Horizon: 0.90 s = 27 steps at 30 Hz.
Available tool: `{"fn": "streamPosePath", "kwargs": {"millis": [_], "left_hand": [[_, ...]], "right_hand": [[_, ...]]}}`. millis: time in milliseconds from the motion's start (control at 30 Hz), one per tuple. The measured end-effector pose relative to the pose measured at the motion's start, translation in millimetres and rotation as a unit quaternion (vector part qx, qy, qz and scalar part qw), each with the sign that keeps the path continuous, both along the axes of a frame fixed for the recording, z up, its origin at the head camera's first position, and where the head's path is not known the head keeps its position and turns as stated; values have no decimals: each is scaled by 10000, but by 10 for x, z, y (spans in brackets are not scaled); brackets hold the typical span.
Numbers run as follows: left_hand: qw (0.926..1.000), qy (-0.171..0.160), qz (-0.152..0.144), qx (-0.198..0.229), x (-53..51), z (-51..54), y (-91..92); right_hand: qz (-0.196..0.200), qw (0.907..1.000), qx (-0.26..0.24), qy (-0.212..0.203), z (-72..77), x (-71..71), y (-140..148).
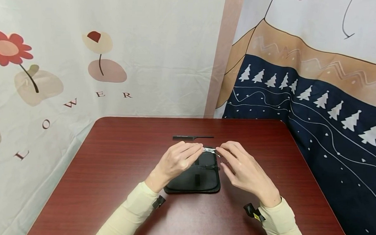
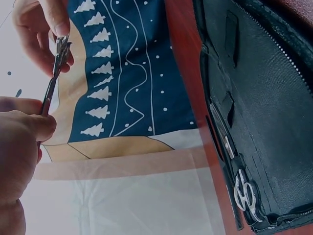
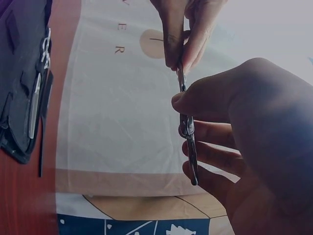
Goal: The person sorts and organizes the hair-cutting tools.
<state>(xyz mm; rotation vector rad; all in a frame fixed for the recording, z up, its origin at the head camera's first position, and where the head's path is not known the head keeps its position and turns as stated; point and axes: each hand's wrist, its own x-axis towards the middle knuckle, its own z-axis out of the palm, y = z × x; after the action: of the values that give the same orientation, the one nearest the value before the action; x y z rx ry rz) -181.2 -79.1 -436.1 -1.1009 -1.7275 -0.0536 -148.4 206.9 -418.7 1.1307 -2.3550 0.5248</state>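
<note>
A pair of silver scissors [image 1: 209, 150] is held in the air over the black zip case [image 1: 182, 180]. My left hand [image 1: 176, 161] pinches the blade end between thumb and fingers. My right hand [image 1: 247, 167] pinches the scissors near the pivot, with the finger rings beside its other fingers. In the right wrist view the scissors [image 3: 188, 127] appear edge-on, so how far the blades are apart cannot be told. The case lies unzipped under the hands, and a second pair of scissors [image 2: 244, 195] sits in it along one edge.
A black tail comb [image 1: 184, 137] lies on the reddish-brown table [image 1: 117, 146] just behind the case. Printed curtains [image 1: 165, 60] hang behind and to the right of the table. Dark straps [image 1: 159, 201] are on both wrists.
</note>
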Motion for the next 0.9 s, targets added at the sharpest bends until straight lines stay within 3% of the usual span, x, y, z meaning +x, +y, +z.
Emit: {"fn": "streamPosePath", "kwargs": {"millis": [433, 633, 767, 900], "left_hand": [[9999, -47, 73, 95, 0, -6, -22], [9998, -158, 51, 58, -3, -15, -30], [9989, -442, -56, 110, -3, -24, -38], [9941, -1042, -179, 260, 15, -8, -55]], "right_hand": [[-191, 9992, 135, -314, -6, 11, 11], [-383, 9967, 240, -675, -2, 21, 5], [-484, 9948, 254, -857, -2, 24, 12], [-510, 9942, 217, -923, 2, 18, 19]]}}
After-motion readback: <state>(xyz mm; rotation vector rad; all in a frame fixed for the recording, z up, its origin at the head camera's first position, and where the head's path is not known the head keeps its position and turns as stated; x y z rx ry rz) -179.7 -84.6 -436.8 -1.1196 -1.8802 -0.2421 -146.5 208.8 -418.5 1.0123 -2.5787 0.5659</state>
